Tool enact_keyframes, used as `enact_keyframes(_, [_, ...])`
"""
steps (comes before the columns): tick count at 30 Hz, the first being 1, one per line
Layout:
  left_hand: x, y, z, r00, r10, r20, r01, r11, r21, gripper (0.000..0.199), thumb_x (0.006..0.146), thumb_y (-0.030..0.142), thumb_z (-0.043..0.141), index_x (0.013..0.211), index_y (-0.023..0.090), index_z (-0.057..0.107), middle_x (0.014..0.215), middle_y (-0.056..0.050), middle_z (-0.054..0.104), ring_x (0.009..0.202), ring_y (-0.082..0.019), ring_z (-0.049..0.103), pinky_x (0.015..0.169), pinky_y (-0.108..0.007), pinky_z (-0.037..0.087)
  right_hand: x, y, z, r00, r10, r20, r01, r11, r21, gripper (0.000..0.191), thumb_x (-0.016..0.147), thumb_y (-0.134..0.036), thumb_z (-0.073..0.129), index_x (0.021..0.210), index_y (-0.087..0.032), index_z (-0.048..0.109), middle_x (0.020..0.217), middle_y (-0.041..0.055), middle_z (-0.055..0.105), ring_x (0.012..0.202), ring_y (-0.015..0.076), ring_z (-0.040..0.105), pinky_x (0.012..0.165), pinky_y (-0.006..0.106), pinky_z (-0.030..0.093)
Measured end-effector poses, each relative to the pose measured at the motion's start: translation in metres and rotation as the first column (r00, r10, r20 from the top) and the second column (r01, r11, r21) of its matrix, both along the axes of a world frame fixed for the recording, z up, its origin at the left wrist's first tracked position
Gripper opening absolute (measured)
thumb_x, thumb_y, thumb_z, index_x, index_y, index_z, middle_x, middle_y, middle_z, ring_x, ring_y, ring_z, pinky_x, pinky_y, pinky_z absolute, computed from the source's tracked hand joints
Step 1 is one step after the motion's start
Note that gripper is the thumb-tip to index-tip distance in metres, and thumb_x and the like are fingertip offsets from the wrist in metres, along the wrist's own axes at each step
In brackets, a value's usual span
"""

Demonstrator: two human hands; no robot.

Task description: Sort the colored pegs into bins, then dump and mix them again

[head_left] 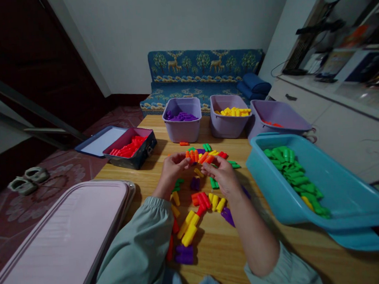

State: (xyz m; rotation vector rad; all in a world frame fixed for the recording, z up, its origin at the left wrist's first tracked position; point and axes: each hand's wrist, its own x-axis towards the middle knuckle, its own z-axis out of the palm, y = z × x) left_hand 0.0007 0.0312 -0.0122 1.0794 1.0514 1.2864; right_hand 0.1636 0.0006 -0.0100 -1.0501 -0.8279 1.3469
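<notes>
Above the middle of the table, my left hand (pixel 173 171) pinches a row of orange bullet-shaped plastic toy blocks (pixel 192 155). Close beside it, my right hand (pixel 223 174) grips another orange block piece (pixel 206 158) between thumb and fingers. Whether the two orange pieces touch is unclear. Below and around my hands lie loose blocks of the same shape: red ones (pixel 201 200), yellow ones (pixel 188 227), purple ones (pixel 184 254) and green ones (pixel 214 183). My wrists and forearms hide some of them.
Purple blocks fill a lilac bin (pixel 183 131); yellow ones are in a second bin (pixel 227 129), red in a third (pixel 280 113). A teal tub (pixel 276 201) at right holds green blocks. At left stand an open tin (pixel 141 151) of red blocks and a pink lidded box (pixel 63 239).
</notes>
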Motion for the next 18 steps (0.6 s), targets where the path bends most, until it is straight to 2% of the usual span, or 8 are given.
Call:
enact_keyframes(4, [0.002,-0.003,0.003,0.992,-0.119,0.039,0.121,0.992,-0.038,0.048,0.048,0.041,0.089,0.078,0.013,0.065,0.06,0.0,0.066,0.052,-0.01,0.057,0.054,-0.022,0.045,-0.003,-0.001,0.002,0.999,0.024,0.047,-0.024,1.0,0.0,0.054,0.047,-0.042,0.088,0.086,-0.017,0.061,0.078,-0.0007,0.066,0.061,0.0129,0.063,0.061,0.029,0.057])
enact_keyframes(11, [-0.001,-0.004,0.005,0.988,-0.153,0.03,0.154,0.987,-0.034,0.05,0.047,0.041,0.09,0.079,0.012,0.063,0.06,0.001,0.064,0.05,-0.008,0.055,0.053,-0.021,0.043,-0.002,-0.004,0.007,0.991,0.087,0.104,-0.088,0.996,0.007,0.052,0.052,-0.04,0.087,0.092,-0.017,0.064,0.078,-0.0006,0.067,0.058,0.0121,0.061,0.056,0.027,0.055])
enact_keyframes(18, [0.004,0.001,-0.002,0.99,-0.144,0.008,0.144,0.99,-0.014,0.051,0.047,0.041,0.09,0.078,0.013,0.061,0.059,0.001,0.063,0.048,-0.009,0.055,0.052,-0.023,0.045,-0.008,0.001,-0.006,0.982,0.065,0.178,-0.068,0.998,0.011,0.042,0.058,-0.04,0.08,0.088,-0.017,0.062,0.073,0.0005,0.067,0.059,0.0148,0.064,0.056,0.028,0.056])
